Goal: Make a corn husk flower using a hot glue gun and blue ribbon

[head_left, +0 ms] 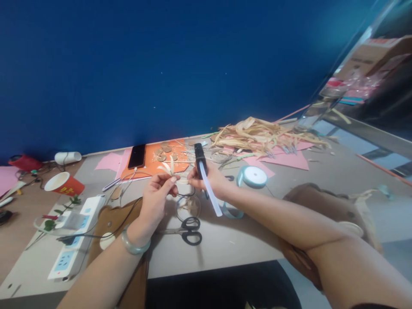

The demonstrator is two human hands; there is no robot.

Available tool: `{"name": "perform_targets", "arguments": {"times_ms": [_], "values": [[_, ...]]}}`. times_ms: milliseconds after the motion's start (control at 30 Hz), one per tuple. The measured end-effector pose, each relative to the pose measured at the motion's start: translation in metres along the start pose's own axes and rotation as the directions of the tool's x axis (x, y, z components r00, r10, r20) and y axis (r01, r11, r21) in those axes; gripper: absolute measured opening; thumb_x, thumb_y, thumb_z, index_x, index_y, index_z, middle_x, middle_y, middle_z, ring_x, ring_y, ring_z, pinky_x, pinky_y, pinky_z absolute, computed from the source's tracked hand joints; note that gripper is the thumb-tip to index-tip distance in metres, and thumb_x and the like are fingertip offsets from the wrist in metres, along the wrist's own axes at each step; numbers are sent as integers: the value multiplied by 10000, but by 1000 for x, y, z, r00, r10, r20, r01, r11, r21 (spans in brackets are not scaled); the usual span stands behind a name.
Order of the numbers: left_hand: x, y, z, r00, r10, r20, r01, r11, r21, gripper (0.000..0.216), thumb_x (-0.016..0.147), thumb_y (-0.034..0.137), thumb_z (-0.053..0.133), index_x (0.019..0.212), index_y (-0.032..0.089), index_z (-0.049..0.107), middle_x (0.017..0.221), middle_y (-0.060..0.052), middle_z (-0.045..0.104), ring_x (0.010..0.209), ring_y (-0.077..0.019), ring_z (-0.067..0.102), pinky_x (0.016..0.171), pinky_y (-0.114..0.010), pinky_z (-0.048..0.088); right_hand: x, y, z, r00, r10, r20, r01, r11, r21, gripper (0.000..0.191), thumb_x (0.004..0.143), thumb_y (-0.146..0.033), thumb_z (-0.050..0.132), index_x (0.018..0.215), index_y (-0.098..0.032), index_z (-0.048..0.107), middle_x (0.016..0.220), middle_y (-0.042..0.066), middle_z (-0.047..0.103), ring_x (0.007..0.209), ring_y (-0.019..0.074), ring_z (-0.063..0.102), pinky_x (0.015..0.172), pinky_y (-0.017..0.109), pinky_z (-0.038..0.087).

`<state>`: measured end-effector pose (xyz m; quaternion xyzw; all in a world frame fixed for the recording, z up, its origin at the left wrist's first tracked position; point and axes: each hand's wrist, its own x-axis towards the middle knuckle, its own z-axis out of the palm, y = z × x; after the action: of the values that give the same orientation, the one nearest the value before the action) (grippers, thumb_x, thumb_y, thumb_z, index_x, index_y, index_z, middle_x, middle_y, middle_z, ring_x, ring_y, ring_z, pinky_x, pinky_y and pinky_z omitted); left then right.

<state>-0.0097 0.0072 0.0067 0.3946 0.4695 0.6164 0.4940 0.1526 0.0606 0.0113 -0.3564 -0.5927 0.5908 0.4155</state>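
Observation:
Between the thumb and fingers of my left hand (pixel 162 186) is a small bunch of pale husk strips (pixel 170 166), fanned upward. My right hand (pixel 212 178) is wrapped round a black glue gun (pixel 199 156), and a long whitish glue stick (pixel 210 191) sticks out of its back toward me. The fingertips of both hands are close together, and the gun's nozzle is hidden. Black-handled scissors (pixel 191 231) lie on the table below my hands. Just beyond the scissors is a clear round roll of tape or ring (pixel 188 207).
A pile of dry husks (pixel 254 133) lies on pink paper at the back right. A ribbon spool (pixel 255 176) sits right of my right hand. A phone (pixel 137 156) rests by orange paper (pixel 154 165). At left are a power strip (pixel 77 240) and a tipped paper cup (pixel 66 184).

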Motion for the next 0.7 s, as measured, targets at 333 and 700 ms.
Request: {"name": "perform_targets", "arguments": {"times_ms": [333, 700], "values": [[-4, 4, 3, 999, -39, 31, 36, 997, 72, 228, 695, 247, 755, 767, 156, 559, 520, 52, 569, 469, -69, 514, 512, -188, 417, -3, -2, -3, 995, -91, -29, 93, 993, 73, 399, 663, -378, 768, 736, -207, 415, 642, -33, 609, 435, 74, 466, 423, 230, 364], [-3, -3, 3, 999, -34, -20, 33, 999, -29, 241, 690, 270, 762, 768, 163, 561, 531, 45, 583, 478, -69, 509, 518, -190, 415, -9, 10, 7, 997, -41, -70, 52, 987, 154, 417, 607, -305, 811, 767, -198, 442, 754, -25, 636, 503, 80, 511, 470, 238, 399]]}}
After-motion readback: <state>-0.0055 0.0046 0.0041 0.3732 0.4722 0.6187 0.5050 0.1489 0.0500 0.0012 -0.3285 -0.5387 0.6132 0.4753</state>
